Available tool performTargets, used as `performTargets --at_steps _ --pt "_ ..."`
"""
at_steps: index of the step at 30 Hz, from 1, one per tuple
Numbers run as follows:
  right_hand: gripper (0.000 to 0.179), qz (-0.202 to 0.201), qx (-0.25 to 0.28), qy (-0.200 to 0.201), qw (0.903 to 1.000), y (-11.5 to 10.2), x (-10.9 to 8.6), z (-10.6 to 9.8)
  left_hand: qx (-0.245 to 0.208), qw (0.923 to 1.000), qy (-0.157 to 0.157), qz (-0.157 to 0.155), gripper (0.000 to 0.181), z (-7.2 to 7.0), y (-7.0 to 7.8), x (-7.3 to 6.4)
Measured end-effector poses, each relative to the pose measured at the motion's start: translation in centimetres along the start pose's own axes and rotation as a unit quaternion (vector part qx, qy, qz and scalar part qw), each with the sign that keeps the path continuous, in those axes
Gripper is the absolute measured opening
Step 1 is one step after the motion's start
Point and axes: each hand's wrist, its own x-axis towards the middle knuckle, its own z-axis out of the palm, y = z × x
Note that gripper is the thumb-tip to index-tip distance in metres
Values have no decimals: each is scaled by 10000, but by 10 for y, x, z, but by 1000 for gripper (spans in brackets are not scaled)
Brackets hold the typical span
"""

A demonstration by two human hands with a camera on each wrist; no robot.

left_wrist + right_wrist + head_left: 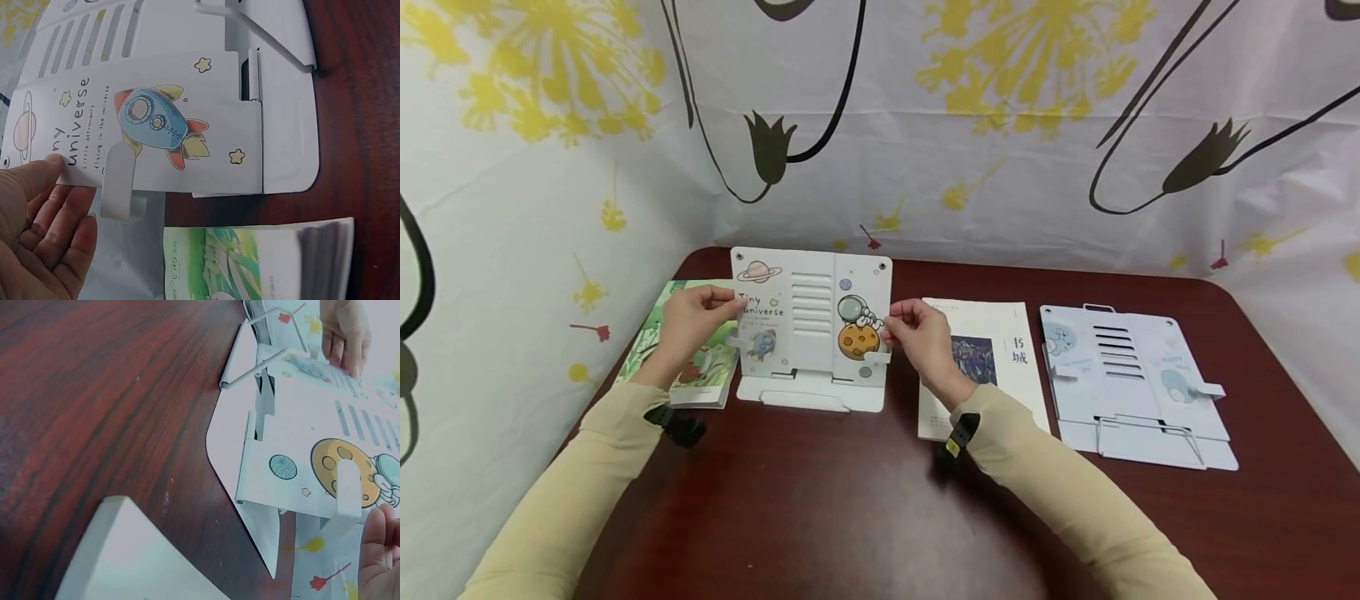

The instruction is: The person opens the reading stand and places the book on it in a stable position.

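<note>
A white book stand printed with a planet, a rocket and an astronaut on a yellow moon stands on the table, its panel raised above a flat base. Pinching the panel's left edge, my left hand has its thumb over the front and fingers behind, as the left wrist view shows. On the opposite edge, beside the astronaut, my right hand pinches the panel between thumb and fingers. White side clips stick out below each hand. A wire page holder lies along the base.
Behind my left hand lies a green illustrated book. A white book with a dark picture lies right of the stand. Farther right is a second white book stand, folded low. Patterned cloth hangs behind the dark wooden table.
</note>
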Motion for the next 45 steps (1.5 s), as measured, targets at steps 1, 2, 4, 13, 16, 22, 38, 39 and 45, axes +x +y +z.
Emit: performTargets --at_steps 1,2,4,13,16,22,38,39,45 --pt "11 1 -33 5 10000 0 0 0 17 10000 22 9 42 -1 -1 -2" --pt "11 11 -42 12 10000 1 0 1 30 10000 24 2 43 -1 -1 -3" --pt "11 40 -54 22 10000 1 0 1 10 10000 33 -18 42 -2 -2 -5" --pt "11 132 -143 84 9998 3 -1 1 -84 9999 25 -68 42 0 -4 -8" --pt "11 166 -134 70 9997 3 -2 1 -142 9998 -11 -102 41 -1 -3 -9" --pt "10 103 -179 36 9998 1 -5 1 -190 9996 -55 -205 41 -2 -3 -10" --pt "21 -231 744 -56 9969 -4 -40 31 -929 9929 -202 -715 56 -48 -44 -10" --pt "22 -139 809 -358 9960 -5 -49 39 -769 9937 -192 -790 57 -53 -50 -9" --pt "34 993 1078 -2389 9599 0 -94 97 202 9907 -448 -1267 62 -71 -87 -12"
